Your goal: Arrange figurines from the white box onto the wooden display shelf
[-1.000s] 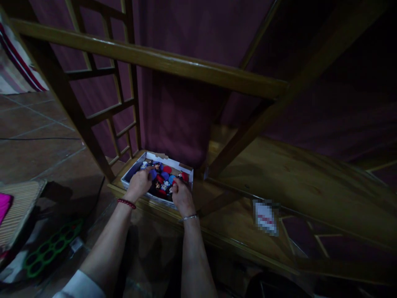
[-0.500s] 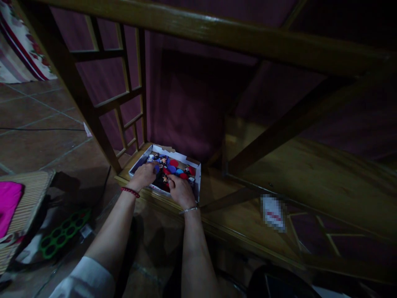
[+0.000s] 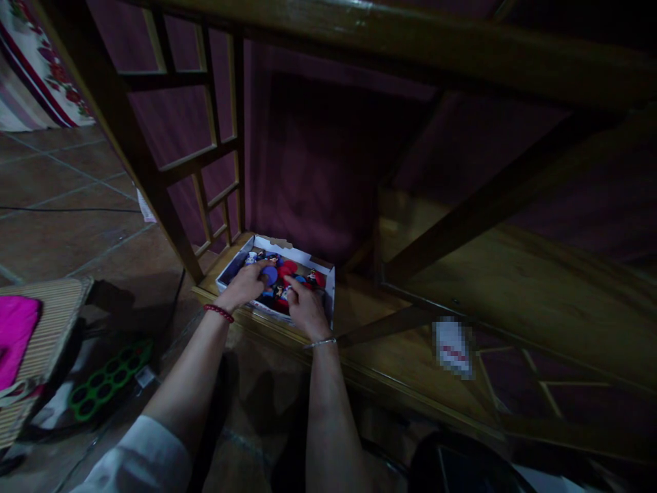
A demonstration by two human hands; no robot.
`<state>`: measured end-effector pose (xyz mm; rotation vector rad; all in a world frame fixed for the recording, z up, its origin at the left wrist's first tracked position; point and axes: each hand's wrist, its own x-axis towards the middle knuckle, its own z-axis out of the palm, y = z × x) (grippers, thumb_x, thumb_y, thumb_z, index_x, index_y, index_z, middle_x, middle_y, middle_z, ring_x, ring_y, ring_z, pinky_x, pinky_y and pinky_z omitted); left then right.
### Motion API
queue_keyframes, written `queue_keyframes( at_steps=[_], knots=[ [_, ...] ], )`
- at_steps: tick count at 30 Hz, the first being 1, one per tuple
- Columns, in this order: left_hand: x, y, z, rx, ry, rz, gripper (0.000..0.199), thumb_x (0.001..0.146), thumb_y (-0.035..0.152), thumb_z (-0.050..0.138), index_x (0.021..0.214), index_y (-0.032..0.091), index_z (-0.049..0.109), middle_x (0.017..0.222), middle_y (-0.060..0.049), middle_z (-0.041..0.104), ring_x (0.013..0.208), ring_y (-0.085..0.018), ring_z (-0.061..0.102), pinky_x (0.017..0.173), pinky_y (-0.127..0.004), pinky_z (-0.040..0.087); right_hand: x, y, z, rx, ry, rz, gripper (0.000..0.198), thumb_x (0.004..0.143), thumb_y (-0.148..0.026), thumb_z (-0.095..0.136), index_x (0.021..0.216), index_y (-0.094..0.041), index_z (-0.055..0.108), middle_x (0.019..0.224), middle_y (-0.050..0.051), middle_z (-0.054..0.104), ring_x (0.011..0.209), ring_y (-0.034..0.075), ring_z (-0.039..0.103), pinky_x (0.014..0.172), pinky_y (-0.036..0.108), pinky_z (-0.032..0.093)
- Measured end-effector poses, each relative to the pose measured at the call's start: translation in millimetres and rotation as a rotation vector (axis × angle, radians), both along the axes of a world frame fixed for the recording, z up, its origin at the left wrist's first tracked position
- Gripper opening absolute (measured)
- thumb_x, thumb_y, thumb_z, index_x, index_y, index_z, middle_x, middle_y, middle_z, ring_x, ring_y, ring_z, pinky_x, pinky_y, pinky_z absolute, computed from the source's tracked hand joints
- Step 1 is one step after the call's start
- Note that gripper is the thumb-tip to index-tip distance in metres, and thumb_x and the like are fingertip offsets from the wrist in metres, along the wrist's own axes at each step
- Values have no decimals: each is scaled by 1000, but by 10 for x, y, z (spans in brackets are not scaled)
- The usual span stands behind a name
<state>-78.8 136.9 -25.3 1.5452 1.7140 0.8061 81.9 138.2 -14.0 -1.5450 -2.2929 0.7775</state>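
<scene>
A shallow white cardboard box [image 3: 331,291] sits on the wooden shelf, filled with small cartoon-like figures [image 3: 313,275] and round red and blue-purple discs. Over its left part is my left hand [image 3: 244,284], index finger stretched towards a purple disc [image 3: 269,275]; its other fingers are partly hidden. My right hand [image 3: 308,309] reaches over the front right of the box. Its index finger extends towards a red disc [image 3: 290,268], with the thumb apart near a small dark figure. I see nothing held in either hand. Dim light blurs the small pieces.
A wooden lattice frame [image 3: 200,161] rises left of the box, and a thick beam [image 3: 359,27] crosses above. Farther right on the shelf lies a blurred-out white item [image 3: 452,348]. A green tray with round holes [image 3: 110,380] and a pink cloth [image 3: 18,335] are at left.
My right index finger has straightened out and moved away from the figure at the front. My left hand has shifted slightly over the discs. The view has tilted a little.
</scene>
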Motion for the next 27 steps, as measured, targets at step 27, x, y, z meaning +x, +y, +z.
queue_keyframes(
  at_steps=[27],
  knots=[
    [152,-33,139,-148,354,-204,39,73,16,38,107,21,56,102,-4,62,94,-17,56,84,-27,41,48,4,-14,-79,-102,-28,30,81,-18,36,100,-23,59,99,3,64,95,14,57,81,22,39]
  ],
)
